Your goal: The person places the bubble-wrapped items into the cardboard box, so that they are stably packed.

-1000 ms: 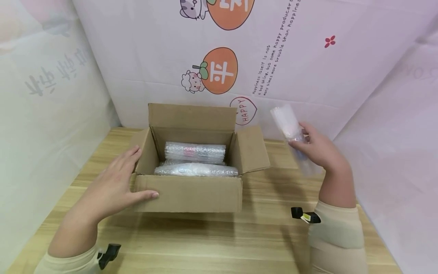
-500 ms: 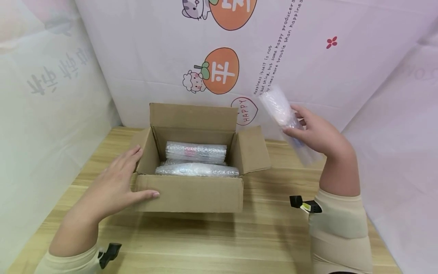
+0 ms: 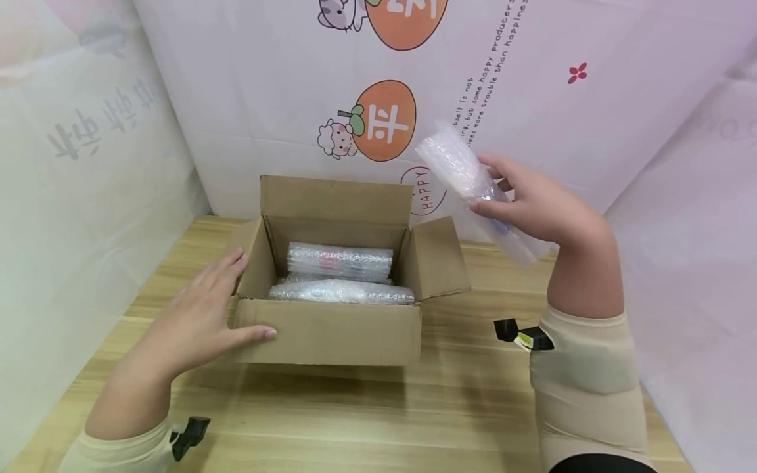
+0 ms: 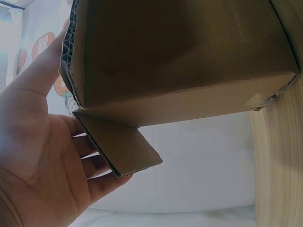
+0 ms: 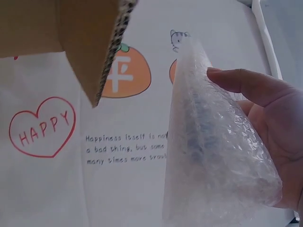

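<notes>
A cardboard box (image 3: 331,332) stands on the table with its flaps spread. My left hand (image 3: 198,322) rests at its front left corner, thumb over the front flap and fingers along the left flap (image 4: 120,142), fairly straight. To the box's upper right, my right hand (image 3: 529,207) holds a bubble-wrapped package (image 3: 455,164) between thumb and fingers, raised and tilted. Something bluish shows through its wrap (image 5: 199,127); what it is I cannot tell. Inside the box lie a bubble-wrapped roll (image 3: 340,261) with a pink patch and another wrapped bundle (image 3: 343,292) in front.
The wooden table (image 3: 331,420) extends before and beside the box. A white printed sheet (image 3: 266,85) hangs behind, with white sheets at both sides. The right flap (image 3: 440,256) sticks out between the box and my right hand.
My right hand has moved up and to the left with the bubble-wrapped package, closer to the box. The left hand and the box stay where they were.
</notes>
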Available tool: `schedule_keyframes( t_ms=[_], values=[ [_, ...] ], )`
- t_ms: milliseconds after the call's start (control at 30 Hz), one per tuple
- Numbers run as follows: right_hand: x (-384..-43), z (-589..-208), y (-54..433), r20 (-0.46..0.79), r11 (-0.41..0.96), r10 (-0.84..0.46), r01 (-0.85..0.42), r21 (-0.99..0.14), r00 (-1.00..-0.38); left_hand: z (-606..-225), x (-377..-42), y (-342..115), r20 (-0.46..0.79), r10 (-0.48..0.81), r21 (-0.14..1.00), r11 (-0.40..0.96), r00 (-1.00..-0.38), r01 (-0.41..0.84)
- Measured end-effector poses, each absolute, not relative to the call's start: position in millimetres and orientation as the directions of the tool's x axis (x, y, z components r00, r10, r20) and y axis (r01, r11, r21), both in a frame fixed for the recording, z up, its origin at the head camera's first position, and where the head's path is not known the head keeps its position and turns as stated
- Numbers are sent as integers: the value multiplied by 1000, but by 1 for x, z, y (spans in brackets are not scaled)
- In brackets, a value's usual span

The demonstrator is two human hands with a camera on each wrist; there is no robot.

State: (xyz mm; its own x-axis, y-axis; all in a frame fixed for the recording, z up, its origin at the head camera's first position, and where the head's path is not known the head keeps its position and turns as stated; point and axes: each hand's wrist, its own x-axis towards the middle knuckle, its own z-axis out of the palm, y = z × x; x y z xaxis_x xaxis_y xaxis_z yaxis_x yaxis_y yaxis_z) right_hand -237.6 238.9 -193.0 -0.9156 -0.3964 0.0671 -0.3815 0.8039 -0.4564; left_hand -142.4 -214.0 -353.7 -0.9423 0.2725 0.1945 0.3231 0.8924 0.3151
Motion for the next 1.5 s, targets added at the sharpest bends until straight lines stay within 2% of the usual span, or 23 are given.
schedule_keyframes(
  t_ms=[233, 633, 867, 1200, 1500],
  values=[
    [-237, -176, 213, 77, 792, -470, -458, -403, -879, -352, -141, -214, 210, 282, 316, 886, -936, 338],
    [-252, -162, 164, -23, 808, -544, -517, -281, -839, -352, -143, -214, 192, 280, 315, 890, -941, 329],
    [-266, -167, 132, -90, 780, -600, -557, -285, -795, -351, -142, -213, 196, 285, 311, 889, -938, 335],
    [-283, -183, 96, -291, 794, -607, -547, -267, -739, -351, -143, -213, 191, 283, 308, 892, -940, 331],
    [-291, -198, 73, -349, 746, -666, -606, -278, -660, -350, -143, -212, 191, 285, 308, 891, -939, 333]
  ],
)
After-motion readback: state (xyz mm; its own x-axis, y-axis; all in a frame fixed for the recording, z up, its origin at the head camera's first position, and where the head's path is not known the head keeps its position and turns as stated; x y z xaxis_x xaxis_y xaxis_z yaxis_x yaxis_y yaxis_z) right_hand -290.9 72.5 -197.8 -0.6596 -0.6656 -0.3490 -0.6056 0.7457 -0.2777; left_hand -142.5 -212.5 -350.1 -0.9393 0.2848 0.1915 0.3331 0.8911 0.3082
